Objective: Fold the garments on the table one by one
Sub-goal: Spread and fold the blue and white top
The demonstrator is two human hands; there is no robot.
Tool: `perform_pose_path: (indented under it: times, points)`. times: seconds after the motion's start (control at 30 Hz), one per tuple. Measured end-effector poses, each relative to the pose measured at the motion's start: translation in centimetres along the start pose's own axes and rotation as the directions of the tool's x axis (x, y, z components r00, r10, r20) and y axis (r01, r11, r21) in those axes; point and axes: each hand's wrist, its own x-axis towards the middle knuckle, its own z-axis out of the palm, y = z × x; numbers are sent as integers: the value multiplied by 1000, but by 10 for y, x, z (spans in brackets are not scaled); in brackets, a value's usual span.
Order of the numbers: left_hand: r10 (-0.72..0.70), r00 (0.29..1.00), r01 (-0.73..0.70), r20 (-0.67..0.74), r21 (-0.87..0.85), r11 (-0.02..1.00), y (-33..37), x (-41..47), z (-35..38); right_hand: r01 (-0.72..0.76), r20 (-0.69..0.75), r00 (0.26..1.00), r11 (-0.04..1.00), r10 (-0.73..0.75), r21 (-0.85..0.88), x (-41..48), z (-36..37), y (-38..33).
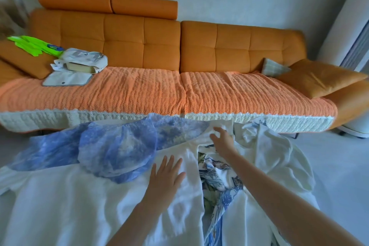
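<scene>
Garments cover the near surface, in front of an orange sofa (159,46). Far left, on the sofa seat: a green item (32,45) and a pale bag (83,60); nearer, a blue garment (117,150) lies crumpled, its near edge overlapping a white garment (69,205) spread flat toward the viewer; the left hand (165,177) lies palm down on that white garment, fingers straight and spread, gripping nothing; just right of it a printed garment (217,173) shows in a gap between white cloth; the right hand (221,142) reaches farther out, over the white garment's far edge near the blue one, fingers bent toward the cloth; blur hides whether they pinch it or only touch it; farther right a second white garment (279,158) lies bunched; far right, an orange pillow (317,78) rests on the sofa end.
</scene>
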Motion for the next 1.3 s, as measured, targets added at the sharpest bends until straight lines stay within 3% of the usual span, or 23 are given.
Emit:
perform_pose_path:
  times: [0.13, 0.2, 0.33, 0.47, 0.6, 0.7, 0.83, 0.93, 1.03, 1.1, 1.17, 1.2, 1.27, 1.3]
  points:
    - [-68, 998, 67, -3, -130, 989, 5, 5, 13, -167, -98, 981, 986, 167, 8, 14, -29, 25]
    - [-38, 999, 39, 14, -62, 997, 7, -2, 23, -233, -86, 968, 971, 237, 48, 22, -37, 31]
    - [-73, 996, 70, -59, -49, 996, 8, -8, 47, -370, -13, 927, 921, 374, 119, 39, -42, 36]
    - [-71, 990, 71, -124, -4, 997, 7, -6, 48, -458, 89, 887, 832, 454, 313, 50, -43, 35]
    - [-70, 988, 69, -138, -16, 998, 5, -4, 54, -490, 230, 871, 740, 434, 461, 48, -44, 28]
    - [-66, 984, 58, -163, -57, 997, 5, -4, 52, -358, 23, 918, 805, 395, 473, 52, -40, 14]
    - [-55, 990, 51, -133, -38, 998, 6, -4, 52, -91, -232, 951, 900, 206, 427, 52, -20, -22]
    - [-67, 996, 60, -61, -111, 992, 7, -7, 51, 102, -232, 973, 931, -19, 351, 39, 5, -62]
    - [-73, 982, 4, -172, -369, 929, 4, -6, 43, 226, -174, 969, 921, -177, 319, 20, 40, -103]
    - [-150, 962, -44, -228, -672, 739, 2, -6, 26, 258, -80, 966, 943, -246, 210, 8, 72, -116]
    - [-309, 905, -74, -294, -821, 566, -5, -9, 4, 272, 115, 953, 958, -281, 88, -4, 103, -119]
    - [-402, 848, -95, -347, -844, 528, -12, -11, -6, 331, 273, 912, 943, -307, -43, -9, 118, -116]
    - [-482, 744, -105, -463, -794, 599, -34, -16, -19, 582, 605, 739, 735, -298, -349, -9, 143, -102]
    - [-462, 718, -85, -520, -725, 684, -47, -17, -22, 644, 653, 700, 651, -288, -403, -5, 147, -94]
